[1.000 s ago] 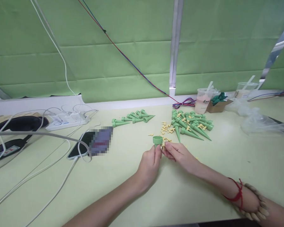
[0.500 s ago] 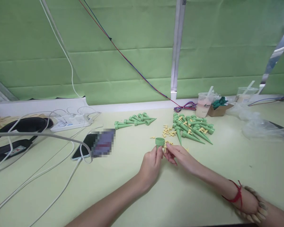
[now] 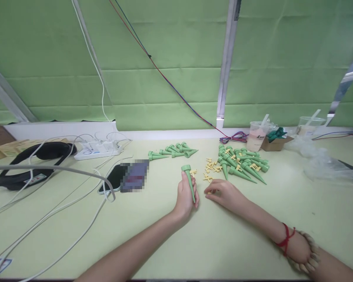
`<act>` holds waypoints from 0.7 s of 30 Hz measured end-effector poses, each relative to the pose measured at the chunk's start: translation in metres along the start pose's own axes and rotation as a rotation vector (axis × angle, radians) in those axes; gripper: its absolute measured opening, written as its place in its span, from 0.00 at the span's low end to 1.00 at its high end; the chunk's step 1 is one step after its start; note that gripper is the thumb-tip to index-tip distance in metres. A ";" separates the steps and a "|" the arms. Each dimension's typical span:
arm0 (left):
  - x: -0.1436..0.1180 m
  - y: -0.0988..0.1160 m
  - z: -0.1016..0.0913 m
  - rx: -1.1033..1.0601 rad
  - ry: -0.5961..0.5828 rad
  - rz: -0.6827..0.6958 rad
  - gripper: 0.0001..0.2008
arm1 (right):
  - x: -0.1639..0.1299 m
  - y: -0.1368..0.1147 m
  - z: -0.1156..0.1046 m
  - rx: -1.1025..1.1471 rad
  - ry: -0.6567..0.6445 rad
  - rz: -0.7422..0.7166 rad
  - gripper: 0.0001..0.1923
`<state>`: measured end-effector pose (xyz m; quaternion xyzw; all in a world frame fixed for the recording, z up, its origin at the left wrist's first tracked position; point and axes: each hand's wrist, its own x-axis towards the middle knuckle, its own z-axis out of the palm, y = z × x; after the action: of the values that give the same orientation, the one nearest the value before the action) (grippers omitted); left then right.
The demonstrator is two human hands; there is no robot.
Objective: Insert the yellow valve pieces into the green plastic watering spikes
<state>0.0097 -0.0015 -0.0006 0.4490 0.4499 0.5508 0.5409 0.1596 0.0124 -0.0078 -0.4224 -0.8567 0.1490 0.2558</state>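
My left hand point(image 3: 186, 196) grips a green cone-shaped spike point(image 3: 189, 180), wide end up and away from me. My right hand point(image 3: 225, 194) rests on the table just right of it, fingertips pinched on a small yellow piece point(image 3: 211, 191). More small yellow pieces point(image 3: 211, 167) lie scattered just beyond my hands. A large pile of green spikes point(image 3: 242, 164) with yellow bits among them lies behind my right hand. A smaller group of green spikes point(image 3: 172, 150) lies farther back to the left.
A phone point(image 3: 115, 178) with a white cable lies left of my hands. A power strip point(image 3: 96, 149), a black strap point(image 3: 32, 160) and white cables fill the left side. Two drink cups point(image 3: 257, 135), a small box point(image 3: 275, 143) and clear plastic bags point(image 3: 326, 160) stand at the back right.
My hands have come apart: the left now holds the spike alone, turned so its length shows, while the right has dropped to the table onto a yellow piece. The camera view tilted down slightly.
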 end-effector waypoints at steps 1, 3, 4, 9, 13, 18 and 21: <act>0.000 0.000 0.000 -0.006 -0.002 -0.003 0.27 | 0.000 0.001 0.000 0.040 0.005 0.000 0.07; -0.001 0.000 0.000 -0.015 -0.007 -0.020 0.27 | 0.001 0.001 0.000 0.128 0.042 0.013 0.07; -0.001 0.000 0.001 -0.019 -0.009 -0.033 0.27 | 0.002 0.001 -0.001 0.188 0.077 0.035 0.07; -0.002 0.001 0.001 -0.042 -0.038 -0.084 0.27 | 0.006 -0.002 -0.009 0.619 0.192 0.164 0.12; -0.002 -0.001 0.001 -0.061 -0.064 -0.136 0.28 | 0.006 -0.006 -0.015 0.695 0.296 0.172 0.15; -0.004 -0.001 0.002 0.054 -0.063 -0.065 0.26 | 0.003 -0.009 -0.016 0.542 0.441 0.066 0.09; -0.008 0.001 0.004 0.121 -0.081 -0.011 0.25 | 0.003 -0.011 -0.016 0.532 0.448 0.043 0.08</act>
<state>0.0137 -0.0092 0.0007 0.5003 0.4625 0.5011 0.5335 0.1604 0.0087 0.0115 -0.3811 -0.7012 0.2762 0.5356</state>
